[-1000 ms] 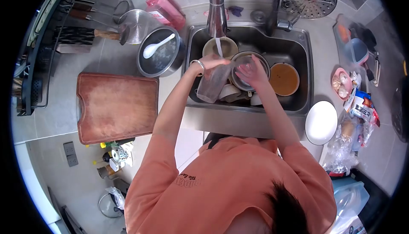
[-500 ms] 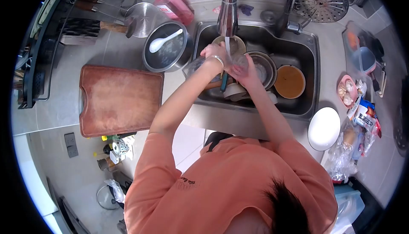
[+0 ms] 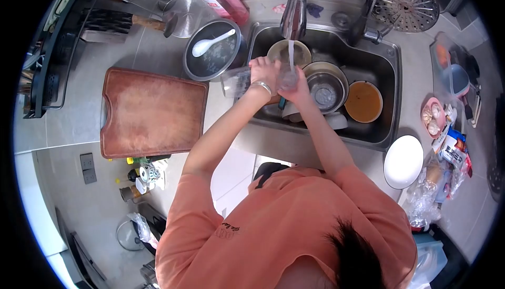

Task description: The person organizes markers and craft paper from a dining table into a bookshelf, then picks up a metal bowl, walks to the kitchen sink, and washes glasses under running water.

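My left hand (image 3: 264,72), with a bracelet at the wrist, is wrapped round a clear cylindrical container (image 3: 236,82) lying sideways above the sink. My right hand (image 3: 298,90) grips the same container near its right end, close to the running water (image 3: 291,55) from the faucet (image 3: 295,10). Both palms hide its middle. Below the hands, the sink (image 3: 388,105) holds a round bowl (image 3: 304,52), a metal pot (image 3: 342,81) and a bowl of orange-brown liquid (image 3: 364,102). A teal-handled utensil (image 3: 282,103) shows partly beneath my right hand.
A metal basin (image 3: 195,71) with a white spoon (image 3: 211,43) stands left of the sink, beside a wooden cutting board (image 3: 153,112). To the right are a white plate (image 3: 403,161), a pink dish of garlic (image 3: 433,116) and plastic packaging (image 3: 423,205).
The clear container has shifted left and now sticks out past the sink's left rim. My hands stay on it, a little apart from the water stream. The view has shifted slightly.
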Tool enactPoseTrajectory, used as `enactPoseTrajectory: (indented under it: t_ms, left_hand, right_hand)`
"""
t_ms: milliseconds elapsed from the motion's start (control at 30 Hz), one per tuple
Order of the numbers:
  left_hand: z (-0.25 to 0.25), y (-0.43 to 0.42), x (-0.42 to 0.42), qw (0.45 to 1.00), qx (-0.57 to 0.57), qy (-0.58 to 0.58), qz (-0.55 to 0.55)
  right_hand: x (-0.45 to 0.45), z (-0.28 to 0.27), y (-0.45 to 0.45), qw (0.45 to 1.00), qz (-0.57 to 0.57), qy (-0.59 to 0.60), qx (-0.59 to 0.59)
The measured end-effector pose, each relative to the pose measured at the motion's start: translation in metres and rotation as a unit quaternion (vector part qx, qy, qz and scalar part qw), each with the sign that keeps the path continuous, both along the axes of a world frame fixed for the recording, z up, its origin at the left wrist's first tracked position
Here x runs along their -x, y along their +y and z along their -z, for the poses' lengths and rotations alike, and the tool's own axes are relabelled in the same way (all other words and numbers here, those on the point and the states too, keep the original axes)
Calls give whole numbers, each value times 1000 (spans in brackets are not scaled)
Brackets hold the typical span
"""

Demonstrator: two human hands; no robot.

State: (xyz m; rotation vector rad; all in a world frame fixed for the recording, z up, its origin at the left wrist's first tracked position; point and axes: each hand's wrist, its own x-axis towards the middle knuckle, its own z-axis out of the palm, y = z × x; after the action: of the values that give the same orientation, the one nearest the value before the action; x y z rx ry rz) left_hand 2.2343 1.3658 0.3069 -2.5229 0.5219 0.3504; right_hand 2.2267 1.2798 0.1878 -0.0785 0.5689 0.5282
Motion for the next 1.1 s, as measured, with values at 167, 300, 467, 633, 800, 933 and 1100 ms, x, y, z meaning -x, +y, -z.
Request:
enactPoseTrajectory:
  t_ms: [167, 300, 467, 633, 800, 933, 1100]
  left_hand:
    - [-9, 24, 8, 987, 149, -4, -52]
    - [-10, 38, 13, 973, 224, -32, -38]
    - [-17, 43, 20, 969, 241, -36, -49]
    - [-15, 46, 26, 969, 238, -16, -70]
    - [-20, 43, 30, 966, 244, 10, -89]
    - [-11, 41, 30, 962, 259, 14, -80]
    - [-5, 36, 25, 959, 270, 25, -79]
  right_hand:
    - [-4, 20, -6, 999, 26, -23, -15]
    - [-2, 12, -4, 998, 50, 7, -40]
    - [1, -4, -2, 999, 26, -29, 8]
    - [-6, 20, 17, 987, 57, -91, 117]
    - [3, 0, 12, 625, 140, -258, 723]
    - [4, -11, -2, 528, 180, -322, 765]
    - [6, -18, -12, 421, 159, -433, 781]
